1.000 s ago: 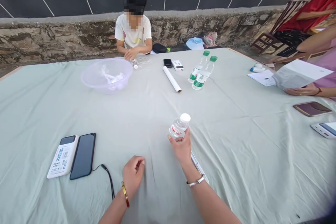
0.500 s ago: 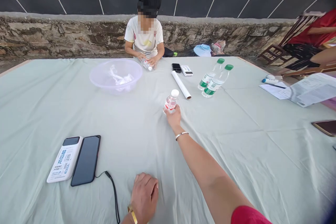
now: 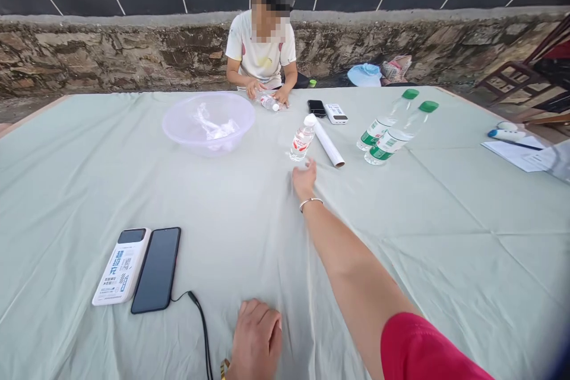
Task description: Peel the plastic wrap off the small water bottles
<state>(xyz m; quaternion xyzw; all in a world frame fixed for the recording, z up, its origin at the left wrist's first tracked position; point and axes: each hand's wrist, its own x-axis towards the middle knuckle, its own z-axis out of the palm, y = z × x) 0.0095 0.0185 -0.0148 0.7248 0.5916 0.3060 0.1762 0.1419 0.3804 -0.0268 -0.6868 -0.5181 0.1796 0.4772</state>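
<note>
A small clear water bottle (image 3: pixel 301 143) with a white cap and a red-and-white label stands upright on the cloth-covered table. Just in front of it is my right hand (image 3: pixel 304 179), open and empty, its fingers a little apart and no longer around the bottle. Close to the bottle's right side lies a white paper roll (image 3: pixel 328 143). My left hand (image 3: pixel 257 338) rests on the cloth near the front edge, fingers curled in, with nothing visible in it. A dark phone (image 3: pixel 156 271) with a wrist strap lies to its left, beside a white power bank (image 3: pixel 121 267).
Across the table, a person (image 3: pixel 262 53) handles another clear bottle (image 3: pixel 269 102). A translucent purple basin (image 3: pixel 178 129) holds crumpled plastic. Two green-capped bottles (image 3: pixel 386 139) stand right of the roll. Behind it lie a small phone (image 3: pixel 316 108) and a second power bank (image 3: pixel 336 113).
My right hand has let go of the small bottle and drawn back slightly; the bottle now stands on its own. The view has shifted. My left hand stays resting on the cloth.
</note>
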